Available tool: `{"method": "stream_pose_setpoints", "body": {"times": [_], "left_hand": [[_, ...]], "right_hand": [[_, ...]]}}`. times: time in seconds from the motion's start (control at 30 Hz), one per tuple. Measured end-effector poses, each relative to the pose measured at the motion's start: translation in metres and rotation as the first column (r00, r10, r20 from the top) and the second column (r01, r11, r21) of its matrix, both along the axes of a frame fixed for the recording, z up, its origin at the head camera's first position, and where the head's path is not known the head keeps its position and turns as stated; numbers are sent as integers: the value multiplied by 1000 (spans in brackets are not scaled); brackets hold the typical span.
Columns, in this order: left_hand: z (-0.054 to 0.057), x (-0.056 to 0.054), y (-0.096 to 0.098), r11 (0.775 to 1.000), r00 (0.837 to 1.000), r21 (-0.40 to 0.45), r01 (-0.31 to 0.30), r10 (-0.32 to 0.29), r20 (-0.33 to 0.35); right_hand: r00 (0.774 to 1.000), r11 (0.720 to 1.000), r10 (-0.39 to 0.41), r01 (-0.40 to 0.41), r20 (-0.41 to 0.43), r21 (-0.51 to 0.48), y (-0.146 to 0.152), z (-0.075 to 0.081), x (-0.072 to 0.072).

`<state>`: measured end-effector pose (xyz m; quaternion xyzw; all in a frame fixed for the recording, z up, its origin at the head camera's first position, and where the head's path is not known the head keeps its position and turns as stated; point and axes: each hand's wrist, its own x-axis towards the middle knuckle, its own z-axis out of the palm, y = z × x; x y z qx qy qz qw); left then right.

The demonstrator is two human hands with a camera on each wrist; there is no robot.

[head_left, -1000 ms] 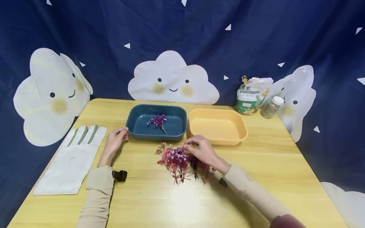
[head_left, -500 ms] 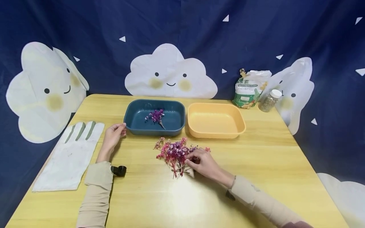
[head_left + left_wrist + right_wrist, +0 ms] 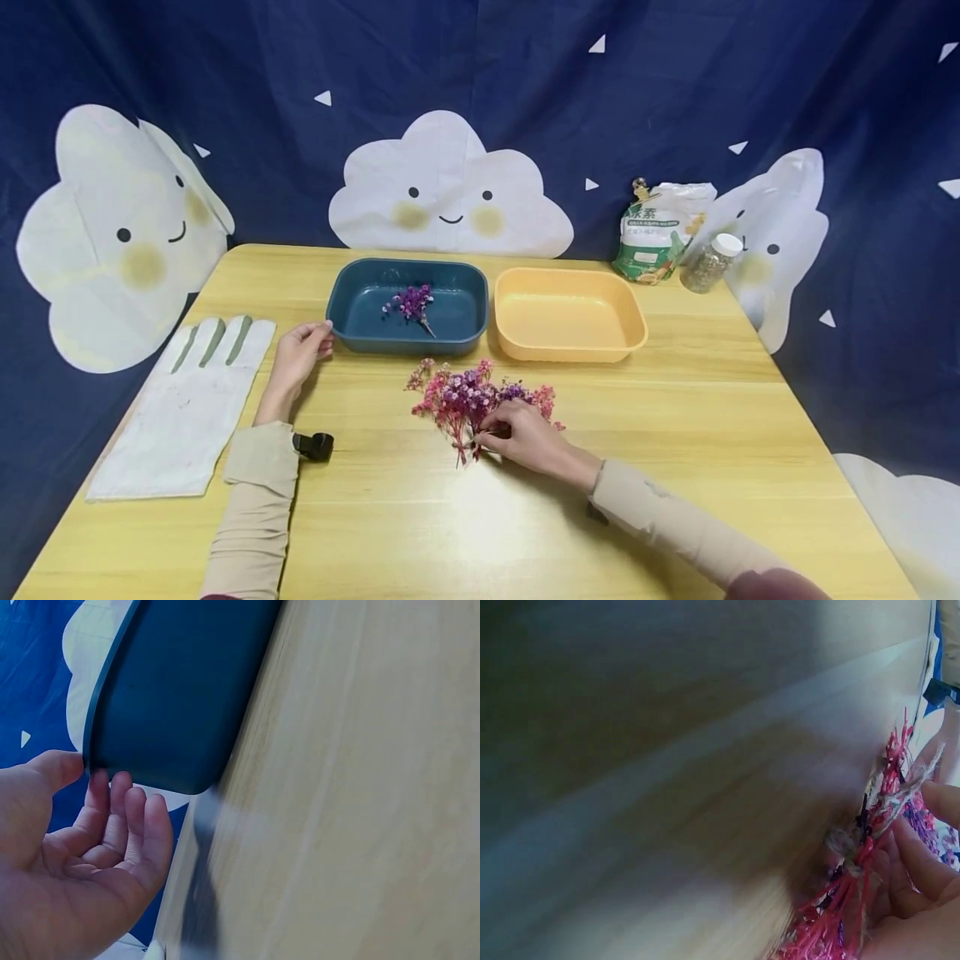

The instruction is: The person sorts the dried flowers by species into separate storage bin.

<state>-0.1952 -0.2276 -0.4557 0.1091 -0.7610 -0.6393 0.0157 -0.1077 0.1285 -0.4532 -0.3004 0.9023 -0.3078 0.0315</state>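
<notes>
My left hand (image 3: 300,354) pinches the near left corner of the dark blue basin (image 3: 408,344); in the left wrist view the thumb and fingertips meet at its rim (image 3: 88,742). Inside that basin lies a small purple flower sprig (image 3: 414,304). My right hand (image 3: 528,437) reaches over a pile of pink and purple dried flowers (image 3: 465,396) on the table, its fingers and thumb pinching at the stems. In the right wrist view, twine (image 3: 900,799) ties the pink stems (image 3: 855,881) beside the fingertips. The hand covers part of the pile.
A yellow basin (image 3: 570,354) stands right of the blue one. White gloves (image 3: 168,417) with green-grey stripes lie on the left of the table (image 3: 390,533). A clipped bag (image 3: 660,237) and a white-lidded jar (image 3: 711,265) stand at the back right.
My right hand has moved down from the tops of the flowers to their stems, uncovering the pink flowers on the right. The left hand stays at the blue basin's corner. The head view has shifted slightly.
</notes>
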Motion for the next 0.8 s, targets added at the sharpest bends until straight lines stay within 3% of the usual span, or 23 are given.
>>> {"method": "stream_pose_setpoints", "body": {"times": [0.27, 0.47, 0.8], "left_hand": [[0, 0, 0, 1000, 1000, -5, 9, -9, -1], [-1, 0, 0, 1000, 1000, 16, -2, 2, -9], [0, 2, 1, 1000, 1000, 17, -3, 3, -4]], "right_hand": [[999, 999, 0, -2, 48, 46, -6, -1, 0], [999, 998, -5, 3, 32, 57, -9, -1, 1], [989, 995, -71, 79, 126, -59, -7, 3, 5]]}}
